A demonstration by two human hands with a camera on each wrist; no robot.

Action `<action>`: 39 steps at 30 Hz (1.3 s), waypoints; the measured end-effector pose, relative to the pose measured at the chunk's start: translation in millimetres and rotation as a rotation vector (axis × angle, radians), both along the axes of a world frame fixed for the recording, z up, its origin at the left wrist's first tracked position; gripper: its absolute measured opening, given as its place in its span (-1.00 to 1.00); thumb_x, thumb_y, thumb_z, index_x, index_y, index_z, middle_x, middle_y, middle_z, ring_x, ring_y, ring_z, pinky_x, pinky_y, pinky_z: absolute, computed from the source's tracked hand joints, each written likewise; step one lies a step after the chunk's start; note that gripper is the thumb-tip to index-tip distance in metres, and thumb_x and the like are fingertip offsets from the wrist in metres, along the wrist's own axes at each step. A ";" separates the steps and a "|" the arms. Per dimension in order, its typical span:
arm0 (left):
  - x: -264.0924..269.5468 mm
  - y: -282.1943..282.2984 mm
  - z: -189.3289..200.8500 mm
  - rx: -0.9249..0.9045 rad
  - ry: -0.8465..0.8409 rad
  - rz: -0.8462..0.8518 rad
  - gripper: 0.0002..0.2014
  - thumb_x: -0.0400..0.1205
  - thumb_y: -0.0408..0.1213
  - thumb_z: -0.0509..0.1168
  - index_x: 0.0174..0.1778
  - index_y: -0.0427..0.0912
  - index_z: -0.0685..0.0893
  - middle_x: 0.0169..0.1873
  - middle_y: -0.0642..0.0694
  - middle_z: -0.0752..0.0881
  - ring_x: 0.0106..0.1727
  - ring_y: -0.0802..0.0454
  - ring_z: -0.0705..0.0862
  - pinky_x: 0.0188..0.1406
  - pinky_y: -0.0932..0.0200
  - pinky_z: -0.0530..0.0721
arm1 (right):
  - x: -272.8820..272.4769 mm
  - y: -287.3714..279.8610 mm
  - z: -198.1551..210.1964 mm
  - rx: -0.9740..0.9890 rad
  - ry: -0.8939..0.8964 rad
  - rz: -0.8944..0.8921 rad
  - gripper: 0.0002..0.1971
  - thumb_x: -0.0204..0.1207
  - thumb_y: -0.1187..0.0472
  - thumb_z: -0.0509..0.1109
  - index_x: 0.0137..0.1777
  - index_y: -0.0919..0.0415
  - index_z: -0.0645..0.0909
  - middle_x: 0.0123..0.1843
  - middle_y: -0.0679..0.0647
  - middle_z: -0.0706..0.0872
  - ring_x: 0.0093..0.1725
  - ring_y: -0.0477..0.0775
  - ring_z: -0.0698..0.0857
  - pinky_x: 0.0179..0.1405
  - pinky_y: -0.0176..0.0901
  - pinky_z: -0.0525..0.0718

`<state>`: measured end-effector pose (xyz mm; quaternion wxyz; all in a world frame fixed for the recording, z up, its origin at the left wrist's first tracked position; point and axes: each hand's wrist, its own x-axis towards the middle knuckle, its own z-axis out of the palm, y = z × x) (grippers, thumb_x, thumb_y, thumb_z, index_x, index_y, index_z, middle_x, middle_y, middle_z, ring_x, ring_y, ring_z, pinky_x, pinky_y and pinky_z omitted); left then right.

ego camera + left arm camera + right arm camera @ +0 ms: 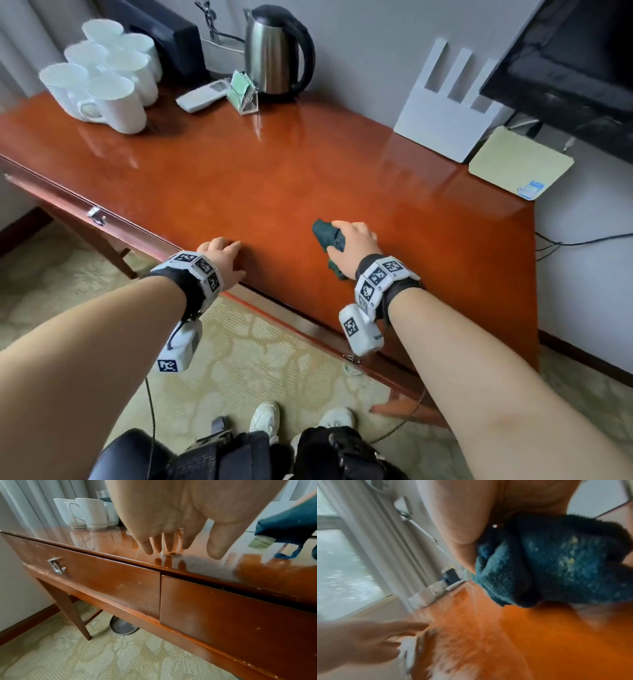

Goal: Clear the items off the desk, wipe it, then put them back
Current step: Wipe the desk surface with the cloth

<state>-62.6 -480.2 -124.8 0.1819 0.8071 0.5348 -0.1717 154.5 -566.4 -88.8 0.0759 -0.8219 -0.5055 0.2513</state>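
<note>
Right hand (356,245) bunched around a dark teal cloth (328,235), pressed to the desk (274,171) at five o'clock, likely for wiping. Left hand (222,255) relaxed, fingers straight, bracing the front edge. Mugs (102,75) and kettle (277,48) crowded at eleven-to-twelve o'clock, apparently freeing the middle.

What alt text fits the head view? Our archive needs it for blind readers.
The right hand grips a dark cloth on a glossy desk; the left hand rests open at its front edge. Mugs and a kettle stand at the back.
</note>
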 end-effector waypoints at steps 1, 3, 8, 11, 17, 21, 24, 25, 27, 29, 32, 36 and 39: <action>-4.6 -0.8 0.1 -0.007 -0.002 0.015 -0.36 0.65 -0.03 0.22 0.64 -0.02 0.16 0.60 -0.10 0.16 0.59 -0.19 0.17 0.58 0.10 0.20 | 4.3 3.6 -4.9 -0.032 -0.004 -0.067 -0.48 0.63 0.09 0.20 0.58 0.03 0.23 0.52 0.16 0.28 0.49 0.31 0.27 0.44 0.03 0.35; -18.1 -0.9 -2.0 0.004 -0.015 0.040 -0.36 0.65 -0.05 0.22 0.64 -0.02 0.17 0.61 -0.08 0.14 0.61 -0.17 0.14 0.59 0.10 0.17 | 1.5 10.8 -17.8 -0.114 -0.010 -0.138 -0.44 0.65 0.05 0.17 0.62 0.04 0.14 0.56 0.17 0.23 0.51 0.32 0.25 0.44 0.06 0.34; -62.6 3.2 -8.1 -0.021 0.073 0.028 -0.28 0.69 -0.06 0.16 0.68 0.04 -0.10 0.66 -0.04 -0.14 0.68 -0.06 -0.08 0.62 0.01 0.14 | -49.1 43.1 -37.0 -0.119 -0.095 0.069 -0.38 0.66 0.01 0.15 0.66 0.06 0.00 0.61 0.16 0.17 0.53 0.30 0.20 0.45 0.08 0.32; -90.4 12.2 -12.9 -0.048 0.135 0.175 -0.20 0.68 -0.03 0.17 0.67 -0.10 -0.20 0.67 -0.08 -0.18 0.69 -0.07 -0.16 0.67 0.01 0.02 | -94.0 71.2 -39.0 -0.079 -0.112 0.292 -0.39 0.66 0.02 0.16 0.65 0.06 0.02 0.60 0.16 0.20 0.50 0.29 0.21 0.41 0.05 0.37; -123.5 20.6 -13.8 -0.019 0.026 0.359 -0.14 0.63 -0.07 0.27 0.67 -0.14 -0.17 0.67 -0.15 -0.07 0.69 -0.10 -0.10 0.66 -0.02 0.04 | -171.0 92.7 -28.5 -0.121 0.031 0.771 -0.45 0.60 0.15 0.23 0.59 0.02 0.23 0.54 0.17 0.33 0.49 0.29 0.28 0.45 0.01 0.31; -119.3 26.0 -8.6 -0.008 -0.015 0.366 -0.12 0.62 -0.10 0.30 0.67 -0.17 -0.18 0.66 -0.16 -0.06 0.69 -0.10 -0.09 0.67 0.00 0.02 | -149.4 98.0 -10.6 0.003 0.092 0.647 -0.50 0.59 0.17 0.24 0.54 0.00 0.33 0.50 0.15 0.38 0.49 0.26 0.29 0.42 -0.03 0.33; -111.1 29.5 -7.0 -0.008 -0.032 0.348 -0.11 0.63 -0.09 0.29 0.67 -0.18 -0.20 0.66 -0.16 -0.09 0.69 -0.09 -0.11 0.67 0.02 0.01 | -113.0 110.6 -4.4 0.109 0.002 0.365 -0.52 0.60 0.14 0.22 0.53 0.03 0.33 0.49 0.15 0.37 0.46 0.27 0.31 0.42 -0.04 0.34; -107.9 31.7 -7.4 -0.006 -0.040 0.335 -0.11 0.63 -0.09 0.29 0.67 -0.18 -0.21 0.66 -0.17 -0.09 0.69 -0.09 -0.11 0.67 0.01 0.02 | -103.9 115.4 -6.8 0.104 -0.040 0.291 -0.51 0.61 0.14 0.21 0.54 0.05 0.31 0.50 0.15 0.35 0.45 0.27 0.31 0.43 -0.04 0.33; -102.1 34.7 -7.3 -0.019 -0.055 0.318 -0.10 0.63 -0.08 0.29 0.67 -0.17 -0.22 0.66 -0.16 -0.10 0.69 -0.09 -0.10 0.66 -0.03 0.06 | -98.1 121.2 -16.8 0.007 -0.083 0.224 -0.50 0.63 0.12 0.20 0.57 0.07 0.26 0.54 0.15 0.30 0.47 0.28 0.29 0.44 -0.01 0.32; -99.7 37.6 -7.4 -0.034 -0.063 0.315 -0.09 0.63 -0.06 0.29 0.67 -0.15 -0.24 0.66 -0.14 -0.11 0.69 -0.08 -0.10 0.66 -0.04 0.07 | -108.6 123.0 -28.3 -0.095 -0.112 0.303 -0.50 0.64 0.11 0.19 0.57 0.05 0.24 0.57 0.14 0.27 0.48 0.28 0.27 0.43 0.01 0.34; -102.2 40.3 -4.0 -0.055 -0.077 0.306 -0.04 0.59 -0.03 0.33 0.67 -0.13 -0.24 0.67 -0.13 -0.10 0.69 -0.08 -0.15 0.67 -0.02 0.02 | -138.4 124.4 -31.1 -0.137 -0.103 0.591 -0.49 0.61 0.13 0.22 0.56 0.03 0.27 0.54 0.13 0.32 0.48 0.28 0.28 0.43 0.01 0.34; -102.5 42.4 18.0 -0.078 -0.090 0.291 0.05 0.52 0.02 0.40 0.67 -0.13 -0.24 0.66 -0.14 -0.04 0.68 -0.09 -0.08 0.66 0.01 0.06 | -158.6 120.7 -13.8 -0.190 -0.010 0.797 -0.47 0.56 0.12 0.31 0.54 0.03 0.34 0.47 0.18 0.43 0.45 0.28 0.40 0.44 0.03 0.41; -95.1 46.5 44.7 -0.123 -0.161 0.304 0.07 0.47 0.05 0.45 0.67 -0.09 -0.18 0.64 -0.12 0.07 0.65 -0.09 0.12 0.61 0.01 0.20 | -145.2 115.7 9.8 -0.027 0.178 0.614 -0.48 0.53 0.16 0.35 0.49 0.08 0.38 0.42 0.17 0.46 0.43 0.23 0.44 0.41 -0.03 0.44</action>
